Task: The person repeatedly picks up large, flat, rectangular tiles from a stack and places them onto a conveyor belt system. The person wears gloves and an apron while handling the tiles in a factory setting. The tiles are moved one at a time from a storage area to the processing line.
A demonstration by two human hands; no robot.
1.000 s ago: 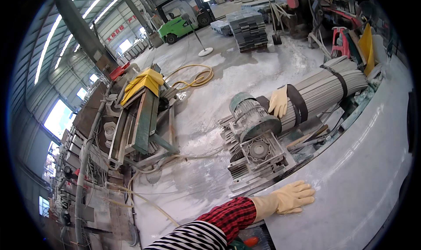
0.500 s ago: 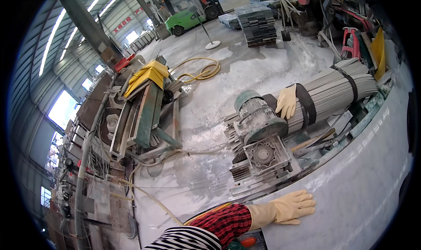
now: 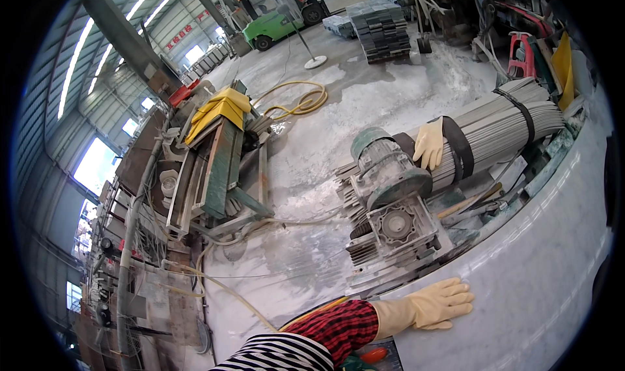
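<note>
My left hand (image 3: 440,304), in a cream rubber glove, lies palm down on a pale, glossy stone slab (image 3: 521,273). Its fingers stretch to the right and hold nothing. Red-and-black checked cloth and a striped sleeve cover the forearm. Just beyond the slab's far edge stands a dusty motor with a gearbox (image 3: 398,224). A second cream glove (image 3: 429,145) hangs limp over a strapped bundle of thin grey strips (image 3: 501,127) behind the motor. My right hand is out of sight.
To the left is a metal frame (image 3: 221,169) with a yellow cover (image 3: 218,114). A yellow hose (image 3: 303,104) coils on the wet floor. Farther back are a green forklift (image 3: 270,31), stacked stone pieces (image 3: 379,32) and a red stool (image 3: 519,55). An orange-red object (image 3: 374,356) sits below my forearm.
The view has shifted slightly, so the motor and bundle appear a little farther right. My left hand stays flat on the slab, with its fingers slightly closer together.
</note>
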